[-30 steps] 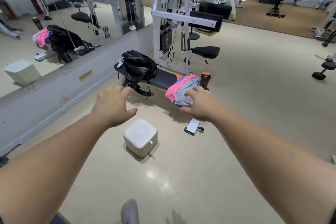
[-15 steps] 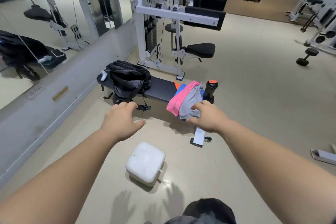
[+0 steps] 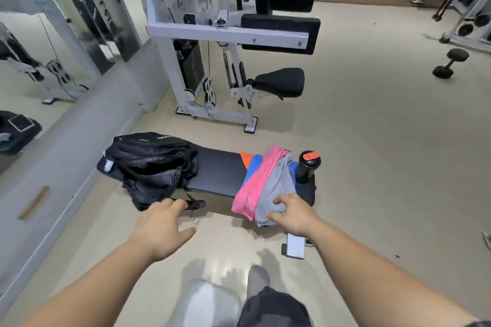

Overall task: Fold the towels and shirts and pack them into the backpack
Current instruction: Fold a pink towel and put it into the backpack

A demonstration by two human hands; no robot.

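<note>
We see a black bench (image 3: 218, 174) low on the floor, going from left to right. On its left end sits the black backpack (image 3: 151, 164), floppy and open at the top. On the right end lies a heap of clothes: a pink cloth (image 3: 255, 183) and a grey cloth (image 3: 277, 183) on top, with a blue cloth (image 3: 255, 163) and an orange cloth (image 3: 245, 158) under them. The pink and grey ones hang over the near edge of the bench. Just right of the heap stands a black bottle (image 3: 307, 167) with a red lid.

The left hand (image 3: 162, 228) is in the air on the near side of the backpack, fingers spread wide, holding nothing. The right hand (image 3: 292, 214) is at the near end of the grey cloth with bent fingers. We cannot tell if it grips the cloth or only touches it.

Far behind the bench stands a big white machine (image 3: 212, 34) with black pads. A dumbbell (image 3: 450, 62) lies far off to the right.
</note>
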